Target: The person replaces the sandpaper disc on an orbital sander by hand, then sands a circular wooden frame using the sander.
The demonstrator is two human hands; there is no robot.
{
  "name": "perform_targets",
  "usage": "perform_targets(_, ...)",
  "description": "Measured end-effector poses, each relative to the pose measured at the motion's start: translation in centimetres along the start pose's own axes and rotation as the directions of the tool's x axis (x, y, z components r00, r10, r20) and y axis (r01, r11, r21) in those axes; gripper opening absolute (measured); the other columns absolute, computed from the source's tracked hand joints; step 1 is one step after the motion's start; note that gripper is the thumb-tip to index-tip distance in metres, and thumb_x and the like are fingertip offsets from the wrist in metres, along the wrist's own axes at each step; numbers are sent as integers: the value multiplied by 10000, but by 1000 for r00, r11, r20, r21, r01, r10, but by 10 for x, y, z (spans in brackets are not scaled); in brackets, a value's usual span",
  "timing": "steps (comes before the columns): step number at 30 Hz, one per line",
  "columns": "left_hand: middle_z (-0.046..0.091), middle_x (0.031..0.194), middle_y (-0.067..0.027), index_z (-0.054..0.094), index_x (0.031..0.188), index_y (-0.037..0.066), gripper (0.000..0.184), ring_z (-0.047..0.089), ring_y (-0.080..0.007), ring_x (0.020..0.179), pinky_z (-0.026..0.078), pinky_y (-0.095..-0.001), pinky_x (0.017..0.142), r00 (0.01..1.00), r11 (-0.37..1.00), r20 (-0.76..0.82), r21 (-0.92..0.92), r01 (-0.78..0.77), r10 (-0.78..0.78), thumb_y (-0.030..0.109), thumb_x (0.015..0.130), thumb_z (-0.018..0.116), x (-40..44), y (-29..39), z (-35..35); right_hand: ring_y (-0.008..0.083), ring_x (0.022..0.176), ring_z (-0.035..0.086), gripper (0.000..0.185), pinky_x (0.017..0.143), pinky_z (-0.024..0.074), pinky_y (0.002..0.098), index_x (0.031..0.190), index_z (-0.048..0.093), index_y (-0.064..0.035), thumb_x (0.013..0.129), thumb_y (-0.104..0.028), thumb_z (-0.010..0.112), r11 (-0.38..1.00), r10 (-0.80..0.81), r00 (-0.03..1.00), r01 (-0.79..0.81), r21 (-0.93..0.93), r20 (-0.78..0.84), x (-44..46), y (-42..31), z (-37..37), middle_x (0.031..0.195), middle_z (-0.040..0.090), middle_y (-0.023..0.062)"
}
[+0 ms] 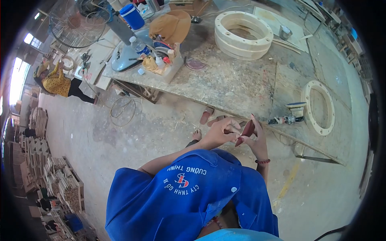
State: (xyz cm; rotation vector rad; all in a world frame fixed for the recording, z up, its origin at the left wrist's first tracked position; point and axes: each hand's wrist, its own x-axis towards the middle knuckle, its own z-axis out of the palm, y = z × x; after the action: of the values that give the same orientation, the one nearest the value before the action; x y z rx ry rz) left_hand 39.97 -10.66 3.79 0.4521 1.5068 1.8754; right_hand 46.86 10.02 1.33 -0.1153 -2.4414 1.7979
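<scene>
Okay, right hand (259, 143) is holding the dark-red pad (247, 129) just off the tabletop (237, 86) edge, left hand (222, 131) is working at its rim, fingers' closure unclear; a steady light pinch is probably preventing creases.

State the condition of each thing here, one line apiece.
Red disc: bent, in the right hand, left hand at its edge
Bottle: capped
Plastic bin: open, filled
Brown cap: unworn
Thick ring: lying flat
Fan: spinning or stopped, can't tell
</scene>
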Motion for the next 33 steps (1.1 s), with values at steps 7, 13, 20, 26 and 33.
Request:
perform_targets(7,646,921,-42,541,1089,45,256,634,-106,865,503,-261,770,996,986,-76,163,-41,54,39,886,697,-3,-4,7,270,1279,472,965,1085,374,389,1532,371,-98,696,-221,836,987,43,999,-44,157,6,5,10,8,1370,491,131)
perform_targets(13,626,918,-23,561,1039,51,221,605,-93,845,486,-270,765,988,927,-48,355,-123,149,59,870,704,-5,15,14,229,1289,419,1079,1095,355,386,1605,110,-108,782,-223,798,891,116,992,-84,447,-44,1,9,28,1374,441,119)
perform_targets(20,625,880,-27,565,976,45,182,602,-100,822,489,-281,763,983,921,-84,370,-122,164,61,849,695,-5,11,18,274,1382,370,1070,1134,315,391,1609,81,-127,791,-179,768,817,134,990,-134,561,42,1,-1,32,1533,322,214)
perform_targets(26,650,760,-94,580,941,38,189,665,-197,700,524,-316,669,918,829,-287,554,-75,275,75,801,702,0,12,-5,286,1430,332,1120,1164,274,400,1609,81,-121,754,-236,795,789,-2,980,-122,603,201,15,-28,31,1569,300,184)
perform_targets(33,635,726,-128,553,921,32,176,677,-227,675,527,-349,638,870,797,-370,602,-44,327,73,805,680,40,38,-56,271,1437,315,1249,1173,258,389,1594,93,-45,669,-491,803,647,-12,985,-125,752,174,42,-62,30,1577,268,151)
